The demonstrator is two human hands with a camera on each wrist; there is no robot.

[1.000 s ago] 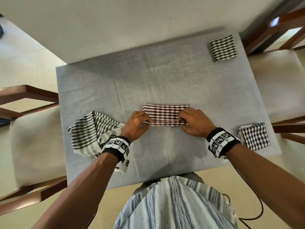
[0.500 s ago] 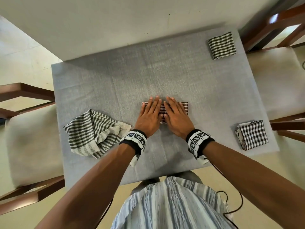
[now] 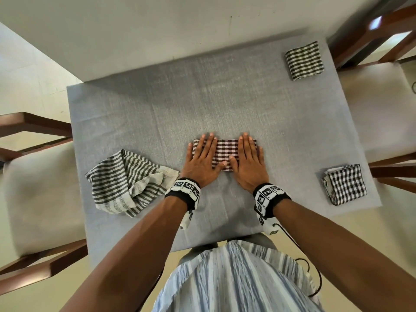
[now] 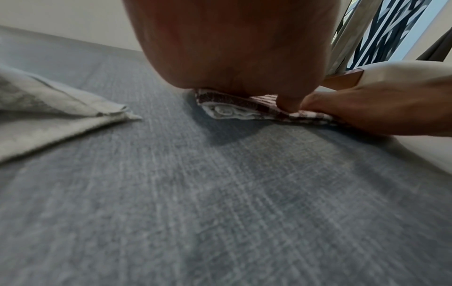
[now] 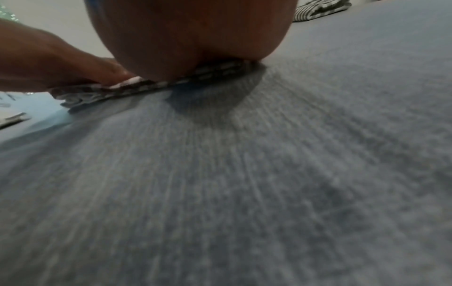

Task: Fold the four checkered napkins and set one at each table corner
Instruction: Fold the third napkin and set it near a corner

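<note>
A brown-and-white checkered napkin [image 3: 225, 152] lies folded into a narrow strip at the middle of the grey table [image 3: 258, 113]. My left hand [image 3: 200, 157] lies flat on its left end and my right hand [image 3: 247, 158] flat on its right end, fingers straight, thumbs nearly touching. In the left wrist view the napkin [image 4: 234, 108] shows its layered edge under my palm. A crumpled striped napkin [image 3: 126, 182] sits at the near left. A folded striped napkin [image 3: 304, 60] rests at the far right corner, and a folded black-checked one [image 3: 345, 184] at the near right corner.
Wooden chairs with cream cushions stand on the left [image 3: 38, 188] and right [image 3: 382, 113] of the table. A pale wall [image 3: 180, 25] runs behind the table's far edge. The far left corner of the table [image 3: 90, 97] shows bare grey cloth.
My hands went from pinching the napkin's near edge to pressing flat on it together, then slid apart toward its two ends.
</note>
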